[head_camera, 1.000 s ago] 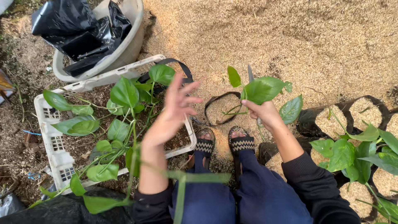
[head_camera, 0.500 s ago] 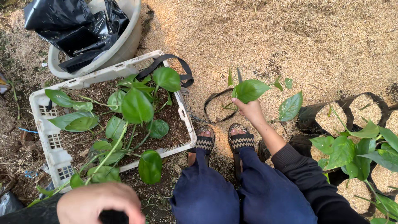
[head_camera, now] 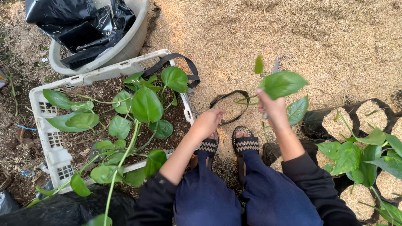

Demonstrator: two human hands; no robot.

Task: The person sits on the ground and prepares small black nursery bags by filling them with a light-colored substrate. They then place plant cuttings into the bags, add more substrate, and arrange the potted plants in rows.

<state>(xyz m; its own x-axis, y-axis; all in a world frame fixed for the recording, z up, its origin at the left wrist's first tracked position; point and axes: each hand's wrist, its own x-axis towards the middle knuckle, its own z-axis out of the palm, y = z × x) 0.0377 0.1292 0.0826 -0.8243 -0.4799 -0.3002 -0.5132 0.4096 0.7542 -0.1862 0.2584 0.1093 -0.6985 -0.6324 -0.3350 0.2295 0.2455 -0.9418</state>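
One person crouches on husk-covered ground, both feet in woven sandals (head_camera: 229, 144). Two hands are in view. The right hand (head_camera: 272, 106) is closed around the stem of one leafy cutting (head_camera: 281, 83), held upright with its large green leaf just above the fist and a second leaf hanging beside the wrist. A slim grey tool shows behind the leaf near that hand; whether the hand also grips it cannot be told. The left hand (head_camera: 208, 122) is loosely curled with fingers bent downward, holding nothing visible, hovering just beside the corner of one white plastic crate (head_camera: 50, 144). The crate holds soil and many loose green vine cuttings (head_camera: 146, 104), too tangled to count. One small black grow bag (head_camera: 229, 106), part filled with husk, stands on the ground between the two hands, just beyond the toes. One grey tub (head_camera: 125, 48) with black plastic sheeting sits above the crate. At the right edge stand several filled black bags (head_camera: 368, 119), at least four, some already carrying plants.
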